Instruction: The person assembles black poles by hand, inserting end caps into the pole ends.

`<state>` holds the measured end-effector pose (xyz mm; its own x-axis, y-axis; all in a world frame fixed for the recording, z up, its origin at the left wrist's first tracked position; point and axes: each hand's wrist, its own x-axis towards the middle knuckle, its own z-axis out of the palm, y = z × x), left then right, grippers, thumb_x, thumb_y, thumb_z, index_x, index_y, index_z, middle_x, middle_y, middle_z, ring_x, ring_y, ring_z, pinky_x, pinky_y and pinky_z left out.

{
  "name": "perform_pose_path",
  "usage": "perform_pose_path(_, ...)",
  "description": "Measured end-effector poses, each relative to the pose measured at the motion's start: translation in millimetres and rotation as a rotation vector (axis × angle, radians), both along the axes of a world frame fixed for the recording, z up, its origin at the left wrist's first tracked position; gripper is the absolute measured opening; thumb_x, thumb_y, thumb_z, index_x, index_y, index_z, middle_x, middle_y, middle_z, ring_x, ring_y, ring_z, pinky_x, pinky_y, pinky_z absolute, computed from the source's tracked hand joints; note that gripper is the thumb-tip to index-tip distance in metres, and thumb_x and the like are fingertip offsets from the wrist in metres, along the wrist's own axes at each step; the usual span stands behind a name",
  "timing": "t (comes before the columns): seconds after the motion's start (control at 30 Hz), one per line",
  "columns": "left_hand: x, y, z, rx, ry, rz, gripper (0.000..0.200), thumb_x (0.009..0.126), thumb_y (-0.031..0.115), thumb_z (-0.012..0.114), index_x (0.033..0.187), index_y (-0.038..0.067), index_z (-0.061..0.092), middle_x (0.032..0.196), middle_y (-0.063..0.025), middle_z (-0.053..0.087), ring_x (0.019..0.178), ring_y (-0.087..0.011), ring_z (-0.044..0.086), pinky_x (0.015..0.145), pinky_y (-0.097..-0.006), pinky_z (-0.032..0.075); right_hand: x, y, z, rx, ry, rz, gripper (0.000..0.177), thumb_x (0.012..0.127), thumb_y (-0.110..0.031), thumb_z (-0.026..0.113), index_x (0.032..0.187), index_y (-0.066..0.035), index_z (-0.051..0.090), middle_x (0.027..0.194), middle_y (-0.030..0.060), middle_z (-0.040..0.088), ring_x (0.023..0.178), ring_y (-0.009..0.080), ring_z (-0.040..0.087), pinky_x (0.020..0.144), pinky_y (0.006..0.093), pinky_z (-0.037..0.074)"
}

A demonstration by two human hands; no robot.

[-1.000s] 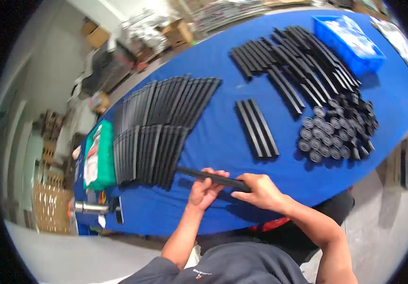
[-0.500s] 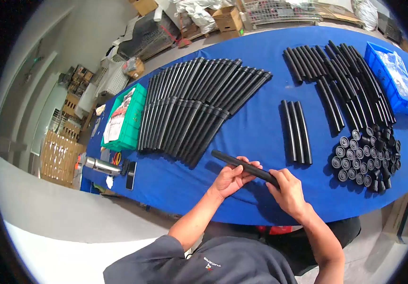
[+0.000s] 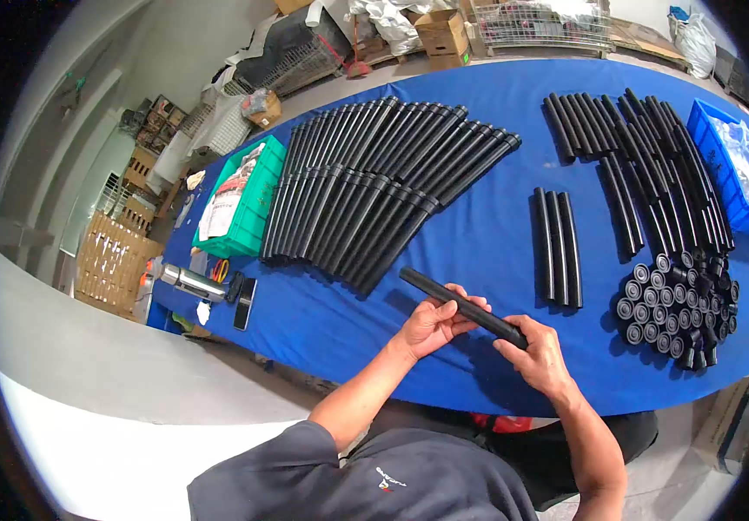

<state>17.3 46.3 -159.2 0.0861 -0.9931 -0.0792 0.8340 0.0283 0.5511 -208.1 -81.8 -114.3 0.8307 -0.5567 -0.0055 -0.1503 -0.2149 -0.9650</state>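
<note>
A: Where are you holding the black tube?
B: Between both hands, over the blue table. Your left hand is cradling its middle, thumb on top. Your right hand is gripping the near-right end.
A: Long axis?
B: Running far-left to near-right. The free end is pointing past your left hand at the tube fan, not touching.
A: Edges, room?
B: Near table edge is running just below your wrists. Three loose tubes are lying far-right, nearer your right hand; round caps are sitting further right. Bare cloth is separating the fan and the trio.
</note>
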Motion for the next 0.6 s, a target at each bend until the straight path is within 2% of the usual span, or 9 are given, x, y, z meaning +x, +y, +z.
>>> perform_pose_path(0.1, 1.8, 0.0, -4.1, 0.005, -0.002, 0.005, 0.031, 0.099, 0.016, 0.066, 0.126, 0.008, 0.056, 0.138, -0.0229, 0.059, 0.137, -0.042, 0.05, 0.113, -0.054, 0.046, 0.8, 0.9, 3.7, 0.031, 0.03, -0.004, 0.036, 0.085, -0.017, 0.077, 0.113, 0.003, 0.067, 0.085, 0.017, 0.067, 0.075, 0.0285, 0.066, 0.069, 0.0398, 0.051)
perform_pose_path(0.2, 1.4, -0.5, -3.7, 0.007, 0.001, 0.016, 0.031, 0.098, 0.015, 0.067, 0.126, 0.008, 0.056, 0.138, -0.0232, 0.059, 0.136, -0.0422, 0.051, 0.113, -0.0536, 0.047, 1.4, 2.3, 0.9, -0.025, -0.011, -0.02, 0.036, 0.085, -0.018, 0.078, 0.113, 0.002, 0.067, 0.08, 0.0145, 0.066, 0.07, 0.0246, 0.066, 0.065, 0.0377, 0.051)
perform_pose_path(0.3, 0.6, -1.0, -0.5, 0.018, 0.01, 0.02, 0.031, 0.097, 0.013, 0.069, 0.125, 0.008, 0.057, 0.139, -0.0229, 0.058, 0.136, -0.0421, 0.051, 0.113, -0.0528, 0.047, 0.5, 0.3, 11.9, 0.121, 0.041, 0.0, 0.037, 0.088, -0.02, 0.078, 0.115, 0.002, 0.067, 0.075, 0.0087, 0.064, 0.063, 0.0183, 0.063, 0.06, 0.0347, 0.05)
perform_pose_path(0.4, 1.9, -1.4, -0.9, -0.03, -0.035, -0.014, 0.032, 0.095, 0.011, 0.071, 0.124, 0.007, 0.058, 0.139, -0.0224, 0.058, 0.136, -0.0421, 0.051, 0.113, -0.0514, 0.048, 0.2, -5.4, 8.5, 0.391, 0.035, 0.027, 0.037, 0.091, -0.022, 0.076, 0.117, 0.003, 0.067, 0.073, 0.003, 0.063, 0.06, 0.0129, 0.059, 0.057, 0.0319, 0.048)
perform_pose_path(0.43, 2.3, -0.9, 0.6, -0.023, -0.047, -0.026, 0.031, 0.094, 0.01, 0.072, 0.122, 0.007, 0.059, 0.14, -0.0219, 0.058, 0.139, -0.0404, 0.049, 0.113, -0.0507, 0.047, 0.1, -6.2, 6.8, 0.386, 0.046, 0.023, 0.038, 0.091, -0.023, 0.076, 0.117, 0.003, 0.067, 0.074, 0.0025, 0.063, 0.06, 0.0122, 0.059, 0.057, 0.0315, 0.048)
perform_pose_path(0.53, -4.1, 1.5, 13.4, 0.08, -0.075, 0.009, 0.029, 0.095, 0.012, 0.072, 0.121, 0.006, 0.06, 0.134, -0.0216, 0.061, 0.131, -0.0378, 0.057, 0.105, -0.0473, 0.055, -1.1, -6.3, 1.2, 0.355, 0.05, 0.002, 0.038, 0.093, -0.023, 0.074, 0.119, 0.004, 0.067, 0.076, 0.0011, 0.063, 0.063, 0.0097, 0.057, 0.057, 0.0287, 0.046)
perform_pose_path(0.6, 2.3, 7.7, 32.9, 0.312, -0.278, -0.181, 0.026, 0.096, 0.014, 0.071, 0.118, 0.005, 0.062, 0.123, -0.0189, 0.067, 0.117, -0.0326, 0.066, 0.093, -0.0418, 0.059, -2.4, -5.9, -1.7, 0.308, 0.016, -0.019, 0.036, 0.093, -0.02, 0.073, 0.12, 0.004, 0.067, 0.077, 0.0004, 0.061, 0.065, 0.0073, 0.056, 0.056, 0.0249, 0.044)
